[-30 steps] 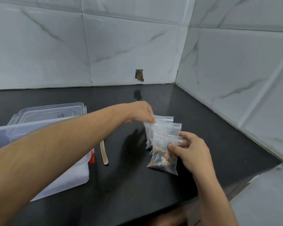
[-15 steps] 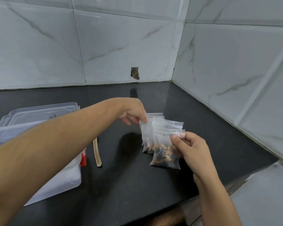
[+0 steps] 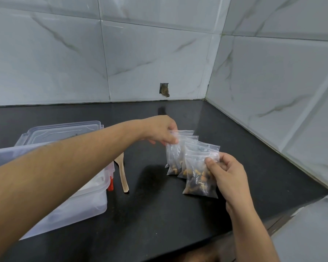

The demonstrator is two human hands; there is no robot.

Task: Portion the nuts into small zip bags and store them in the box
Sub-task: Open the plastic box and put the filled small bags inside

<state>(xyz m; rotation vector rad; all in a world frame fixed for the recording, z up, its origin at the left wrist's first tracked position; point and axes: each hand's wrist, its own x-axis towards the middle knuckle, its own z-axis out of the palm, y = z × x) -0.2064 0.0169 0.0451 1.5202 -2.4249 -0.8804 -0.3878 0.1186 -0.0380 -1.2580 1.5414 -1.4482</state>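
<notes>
So in the centre-right of the frame there's a little fan of small clear zip bags with mixed nuts in the bottom (image 3: 192,163), held just above the glossy black countertop (image 3: 159,224). The left hand (image 3: 162,132) reaches across from the lower left and has thumb and fingers closed on the top corner of the rear bags, right by the zip strip. The right hand (image 3: 227,176) is pinched on the upper right edge of the front bag, the other fingers loosely curled behind it.

The translucent plastic storage box (image 3: 74,208) sits open at the left edge, its clear lid (image 3: 62,130) lying flat behind it, mostly hidden by the forearm. A pale wooden spoon (image 3: 122,171) lies just beside the box, next to something small and red I can't make out.

Handling-wise these look light and floppy, all the weight sagging low, and the film is probably slick. I'd grip along the stiff zip strip, not the belly, so the nuts don't get crushed and bags don't slide out of the stack.
</notes>
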